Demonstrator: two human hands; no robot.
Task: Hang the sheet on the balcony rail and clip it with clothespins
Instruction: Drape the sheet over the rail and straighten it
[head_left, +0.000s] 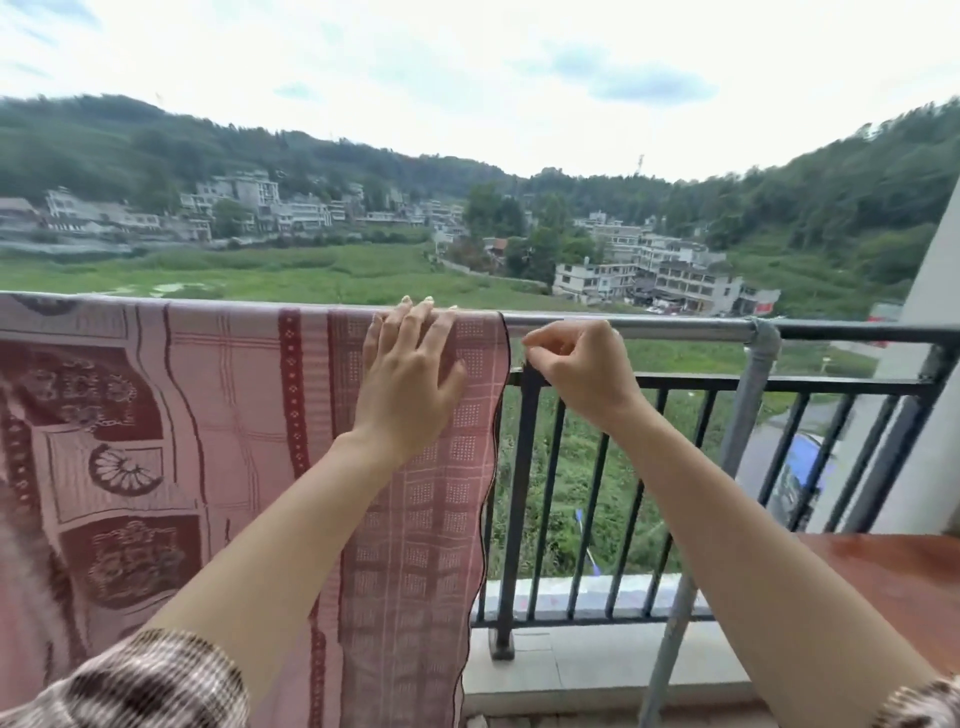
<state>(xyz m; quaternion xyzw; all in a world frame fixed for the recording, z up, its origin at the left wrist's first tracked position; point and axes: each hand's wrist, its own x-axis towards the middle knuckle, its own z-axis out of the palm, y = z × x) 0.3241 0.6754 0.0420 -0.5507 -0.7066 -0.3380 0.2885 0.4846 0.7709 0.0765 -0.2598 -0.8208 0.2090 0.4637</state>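
The sheet (234, 415) is seen to be woven cloth, matt, with the pattern worked into a slightly coarse weave. The rail (675, 328) is made of bare grey metal tube, smooth and dull, with a faint sheen along its top. The bars (524, 467) are metal coated in smooth black paint. The table (893, 582) is finished in glossy red-brown wood. The sleeve (156, 680) is cut from soft, fuzzy checked cloth. The ledge (571, 670) is laid in pale, matt tile or stone.

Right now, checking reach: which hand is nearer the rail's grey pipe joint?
Right. The right hand is left of the pipe joint; the left hand rests farther left, on the sheet.
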